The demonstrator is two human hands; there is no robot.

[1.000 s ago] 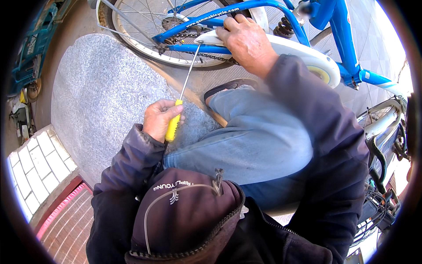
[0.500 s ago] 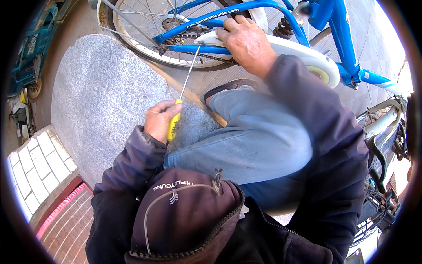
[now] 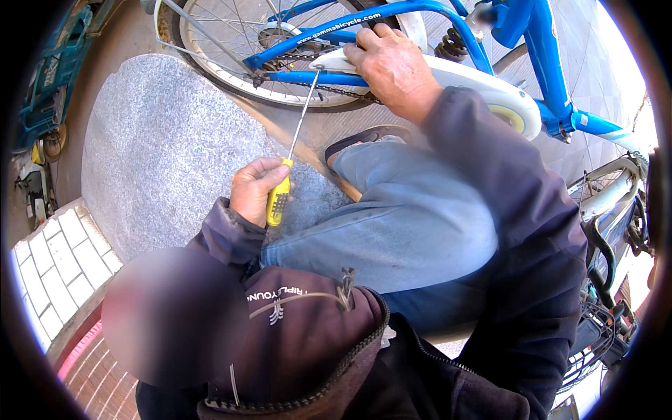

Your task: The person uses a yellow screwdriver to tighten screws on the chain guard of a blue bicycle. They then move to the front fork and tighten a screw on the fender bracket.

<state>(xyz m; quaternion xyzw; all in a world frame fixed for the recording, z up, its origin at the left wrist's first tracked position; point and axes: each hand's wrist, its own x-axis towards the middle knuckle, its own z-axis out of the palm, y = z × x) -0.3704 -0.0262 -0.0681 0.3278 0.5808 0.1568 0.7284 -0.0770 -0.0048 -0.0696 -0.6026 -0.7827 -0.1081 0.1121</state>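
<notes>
My left hand (image 3: 255,189) is closed on the yellow handle (image 3: 278,192) of a screwdriver. Its thin metal shaft (image 3: 303,112) reaches up to the tapered rear end of a white chain guard (image 3: 458,73), where the tip touches at a small fastener. My right hand (image 3: 392,70) has its fingers curled over this guard, beside the blue frame tube (image 3: 308,38) of a bicycle. The rear wheel (image 3: 217,42) and chain (image 3: 343,92) show behind. My jeans-clad leg (image 3: 392,217) lies bent below both hands.
A speckled grey slab (image 3: 161,147) lies left of my leg. Teal crates (image 3: 49,80) and tools stand at the far left, above white tiles (image 3: 56,266). Another bicycle (image 3: 605,203) is at the right. A blurred dark round shape (image 3: 171,315) covers part of the lower left.
The screwdriver handle has turned slightly in my left hand. The blurred round shape has appeared at the lower left. My right hand stays in place on the guard.
</notes>
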